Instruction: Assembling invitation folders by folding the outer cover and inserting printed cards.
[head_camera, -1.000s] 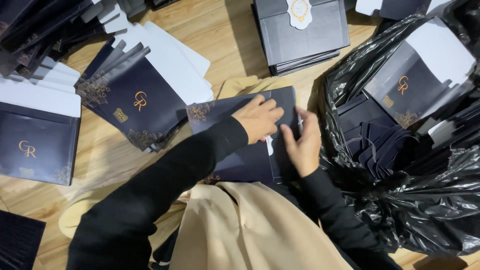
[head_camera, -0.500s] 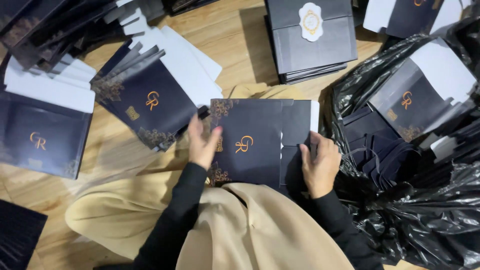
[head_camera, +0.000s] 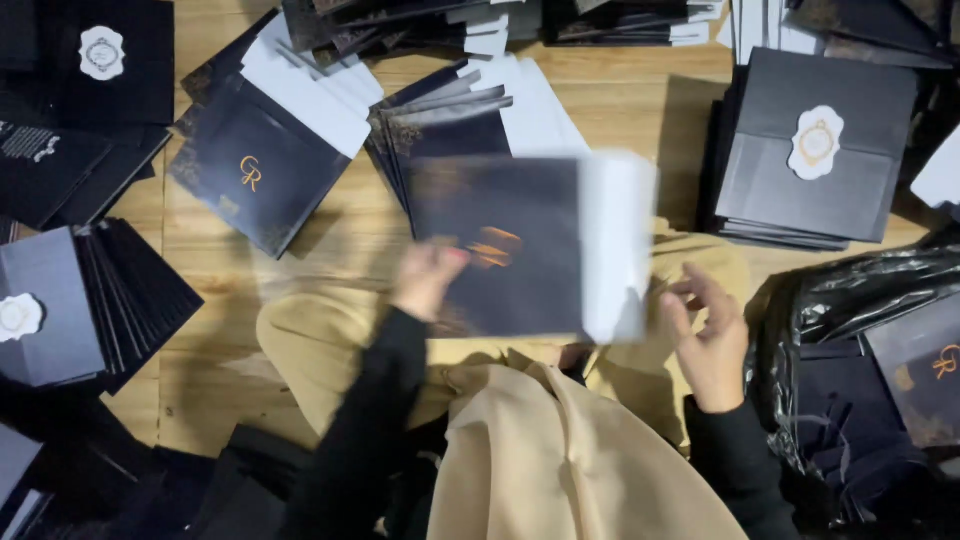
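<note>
Left hand: fingers pinched on the lower left edge of a dark envelope, holding it up over the lap. Envelope is motion-blurred; white flap open on its right side, gold mark on the face. Right hand: fingers loosely spread, holding nothing, just right of the flap, not touching it as far as I can tell. Beige garment under both hands. Wooden floor beyond. Stack of closed envelopes with white seal upper right. Fanned envelope pile behind the held one. Black plastic bag with more envelopes at right.
</note>
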